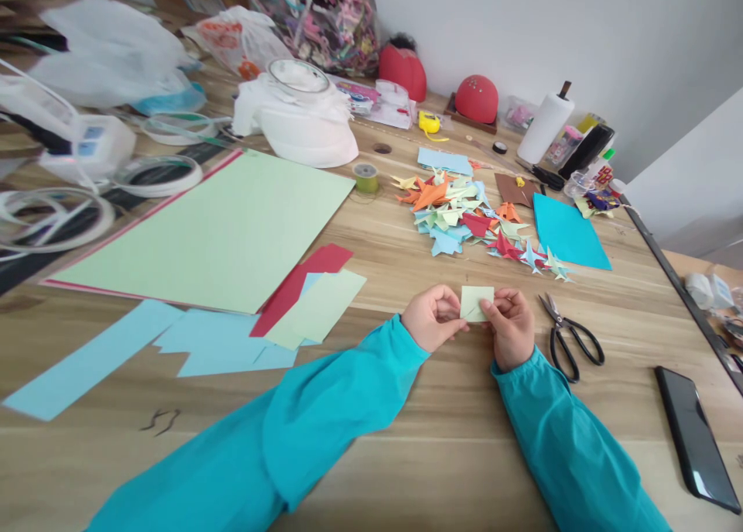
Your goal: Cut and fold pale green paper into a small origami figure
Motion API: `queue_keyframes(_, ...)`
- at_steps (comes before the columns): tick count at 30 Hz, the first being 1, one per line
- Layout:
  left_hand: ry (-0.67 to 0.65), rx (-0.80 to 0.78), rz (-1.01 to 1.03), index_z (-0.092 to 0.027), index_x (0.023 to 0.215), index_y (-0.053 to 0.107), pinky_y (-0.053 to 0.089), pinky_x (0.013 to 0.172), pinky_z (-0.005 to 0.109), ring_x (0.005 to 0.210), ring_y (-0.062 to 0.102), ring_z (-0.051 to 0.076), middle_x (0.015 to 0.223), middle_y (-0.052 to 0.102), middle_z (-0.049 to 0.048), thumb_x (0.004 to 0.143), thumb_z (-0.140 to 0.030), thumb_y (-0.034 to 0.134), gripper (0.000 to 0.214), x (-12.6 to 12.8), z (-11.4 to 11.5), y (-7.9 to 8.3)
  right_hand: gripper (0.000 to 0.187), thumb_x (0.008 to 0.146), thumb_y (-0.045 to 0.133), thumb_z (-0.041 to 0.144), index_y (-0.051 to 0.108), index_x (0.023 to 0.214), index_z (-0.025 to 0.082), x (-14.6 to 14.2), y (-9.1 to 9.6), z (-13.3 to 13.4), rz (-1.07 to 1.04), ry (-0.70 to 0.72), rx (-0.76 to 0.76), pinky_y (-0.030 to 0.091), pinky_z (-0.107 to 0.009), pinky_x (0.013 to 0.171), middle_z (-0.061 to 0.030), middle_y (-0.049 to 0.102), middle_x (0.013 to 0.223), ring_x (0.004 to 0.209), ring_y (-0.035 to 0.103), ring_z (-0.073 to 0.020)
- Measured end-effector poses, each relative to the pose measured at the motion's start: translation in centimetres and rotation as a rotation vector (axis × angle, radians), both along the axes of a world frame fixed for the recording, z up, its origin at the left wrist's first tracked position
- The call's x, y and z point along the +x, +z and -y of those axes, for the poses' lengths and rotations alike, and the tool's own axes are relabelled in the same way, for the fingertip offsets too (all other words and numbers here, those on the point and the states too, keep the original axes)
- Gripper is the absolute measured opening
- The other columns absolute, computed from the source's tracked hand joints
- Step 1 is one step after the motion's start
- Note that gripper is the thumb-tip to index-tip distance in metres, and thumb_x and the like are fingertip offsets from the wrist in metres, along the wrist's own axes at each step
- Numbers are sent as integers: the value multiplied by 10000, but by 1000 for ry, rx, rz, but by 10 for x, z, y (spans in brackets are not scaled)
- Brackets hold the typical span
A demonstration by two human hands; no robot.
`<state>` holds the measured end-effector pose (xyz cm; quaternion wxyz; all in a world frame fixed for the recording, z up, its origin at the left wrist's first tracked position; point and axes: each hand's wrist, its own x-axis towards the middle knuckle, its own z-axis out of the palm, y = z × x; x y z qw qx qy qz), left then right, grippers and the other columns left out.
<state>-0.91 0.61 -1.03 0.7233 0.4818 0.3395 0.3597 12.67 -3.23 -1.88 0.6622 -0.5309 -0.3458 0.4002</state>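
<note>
Pale-green paper square [473, 300] in the pinch of both hands [511, 327], illegible black scrawl [159, 421] on the tabletop [441, 454]

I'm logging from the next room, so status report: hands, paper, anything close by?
Right hand pinching small pale-green paper. Left hand at its left edge. Scissors lying just right of right hand; folded-paper pile beyond.

- Left sleeve of plain turquoise fabric [348, 400]: it is long and loose, with a large rounded fold across the forearm.
- Right sleeve of the same turquoise fabric [572, 439]: also long, with soft wrinkles and a gathered cuff [511, 368].
- Left hand [433, 317] and right hand [511, 329]: both bare.
</note>
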Motion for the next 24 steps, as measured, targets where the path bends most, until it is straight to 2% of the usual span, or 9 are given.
queue_keyframes(9,52,40,-4,-174,637,362,431,410,175,522,609,127,554,574,-45,497,-119,685,357,1,2,0,317,617,715,295,472,793,193,1,-2,-1,8,-27,-8,395,-158,362,65,585,554,407,505,-66)
queue_keyframes(16,107,49,-27,-182,619,340,466,389,218,494,568,112,593,553,-41,545,-257,696,371,1,2,1,301,624,713,283,475,784,194,0,0,0,0,-19,-6,388,-154,357,67,582,548,400,495,-60)
queue_keyframes(24,108,82,-30,-168,617,370,442,376,181,549,609,136,572,531,-36,585,-234,665,304,1,4,0,277,644,702,258,478,791,191,0,-2,0,-20,-11,3,388,-146,358,61,597,560,411,507,-60)
